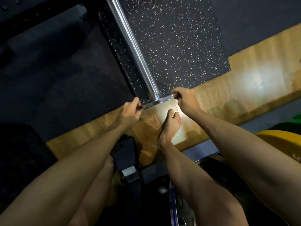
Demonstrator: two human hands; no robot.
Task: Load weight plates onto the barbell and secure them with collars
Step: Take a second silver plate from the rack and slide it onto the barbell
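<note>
1. I am looking down along a chrome barbell sleeve (130, 44) that is running away from me, out past both hands.
2. A thin silver weight plate (160, 100), seen edge-on, is sitting on the near end of that sleeve, right between the hands.
3. My left hand (130, 110) is pinching the plate's left edge with curled fingers.
4. My right hand (184, 99) is gripping the plate's right edge, fingers wrapped over it.
5. A bare foot (171, 126) is resting on the wooden platform (228, 88) just below the hands and between the forearms.
6. Speckled black rubber flooring (175, 39) is lying beyond the hands, under the sleeve.
7. A yellow plate (283, 144) is showing beside the right forearm, with something green (296, 121) past it, possibly another plate; the light is too dim there for me to be sure.
</note>
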